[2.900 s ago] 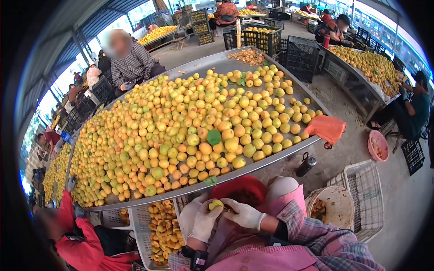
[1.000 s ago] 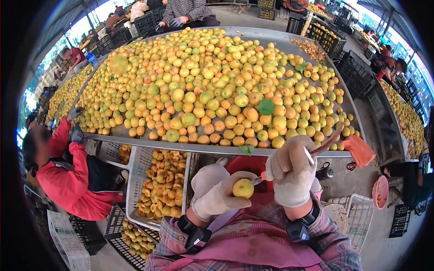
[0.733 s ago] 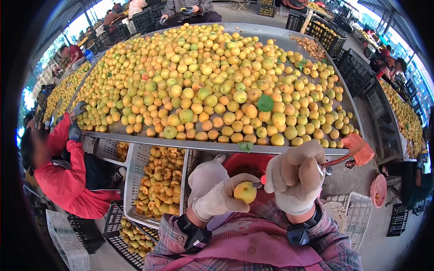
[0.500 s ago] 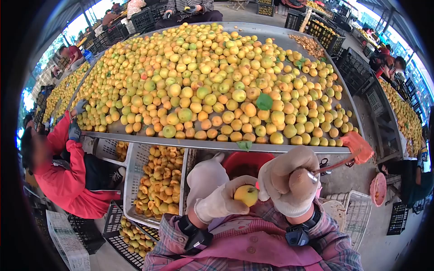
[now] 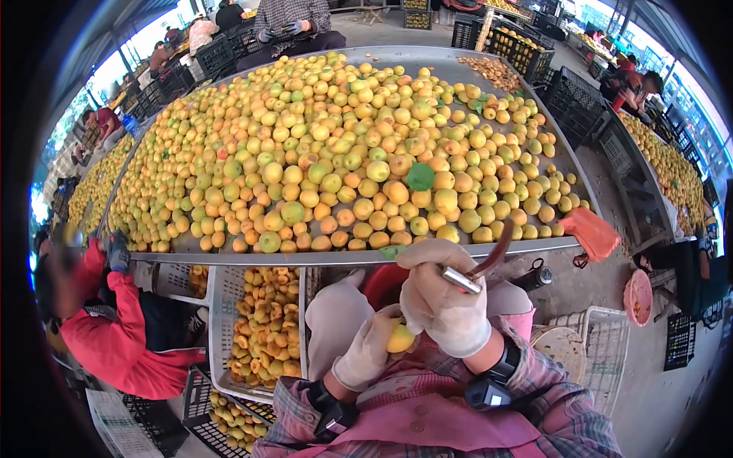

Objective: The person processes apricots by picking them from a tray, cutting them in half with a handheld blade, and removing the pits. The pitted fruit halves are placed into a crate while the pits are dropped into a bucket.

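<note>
Low in front of my chest, my left hand (image 5: 365,353) in a whitish glove grips a yellow apricot (image 5: 400,340). Its fingers wrap the fruit from the left. My right hand (image 5: 452,309), gloved as well, is closed around a small tool with a metal collar (image 5: 462,280) and a curved brown shaft pointing up and right. The tool's lower part is hidden in the glove. Right-hand fingers come right up to the apricot's side. Beyond both hands, a metal-rimmed table (image 5: 336,258) carries a broad heap of apricots (image 5: 305,153) with a green leaf (image 5: 420,176) on top.
A white crate (image 5: 219,328) of split apricots stands left of my knees, above a black crate (image 5: 200,404). A red bucket (image 5: 379,286) is under the table edge. An orange-red bag (image 5: 592,233) hangs at the right corner. A person in red (image 5: 130,336) sits at left; others work farther back.
My right hand has turned and come closer to the apricot, and the tool's brown shaft now points upward. My left hand still holds the fruit. The whole view has shifted slightly.
</note>
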### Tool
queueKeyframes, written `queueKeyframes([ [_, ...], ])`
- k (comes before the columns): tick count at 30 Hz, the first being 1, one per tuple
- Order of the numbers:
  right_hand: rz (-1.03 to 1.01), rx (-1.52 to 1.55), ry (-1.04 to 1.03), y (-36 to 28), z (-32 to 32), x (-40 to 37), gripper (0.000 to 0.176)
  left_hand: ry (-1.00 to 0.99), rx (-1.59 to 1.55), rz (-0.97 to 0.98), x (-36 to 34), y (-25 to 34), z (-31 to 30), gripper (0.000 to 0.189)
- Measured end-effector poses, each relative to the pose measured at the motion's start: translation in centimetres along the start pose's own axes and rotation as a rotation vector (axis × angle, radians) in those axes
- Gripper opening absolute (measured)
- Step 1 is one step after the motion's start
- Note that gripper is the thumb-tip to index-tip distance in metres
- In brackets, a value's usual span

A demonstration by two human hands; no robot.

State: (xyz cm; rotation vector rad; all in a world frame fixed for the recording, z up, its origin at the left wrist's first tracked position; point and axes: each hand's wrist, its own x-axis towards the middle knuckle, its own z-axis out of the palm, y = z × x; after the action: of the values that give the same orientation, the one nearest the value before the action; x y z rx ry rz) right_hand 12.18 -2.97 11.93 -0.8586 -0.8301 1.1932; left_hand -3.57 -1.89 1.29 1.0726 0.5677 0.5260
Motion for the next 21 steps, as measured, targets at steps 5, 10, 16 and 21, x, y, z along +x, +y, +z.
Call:
queueKeyframes([
  [5,0.061,-0.019,0.069,1.7,-0.4,0.4,0.014,0.076,0.515,0.041,0.2,-2.2,-1.0,0.036],
  [10,0.026,-0.153,0.06,5.5,-1.1,0.6,0.017,0.228,0.93,0.509,0.3,-2.3,-0.4,0.029],
  [16,0.233,0.066,0.079,7.2,-1.6,1.4,0.019,0.176,0.697,0.227,-0.6,-3.0,-1.8,0.016],
  [21,0.288,0.3,0.188,7.2,-2.0,2.2,0.019,0.094,-0.039,-0.191,-0.3,-2.6,-3.9,0.034],
])
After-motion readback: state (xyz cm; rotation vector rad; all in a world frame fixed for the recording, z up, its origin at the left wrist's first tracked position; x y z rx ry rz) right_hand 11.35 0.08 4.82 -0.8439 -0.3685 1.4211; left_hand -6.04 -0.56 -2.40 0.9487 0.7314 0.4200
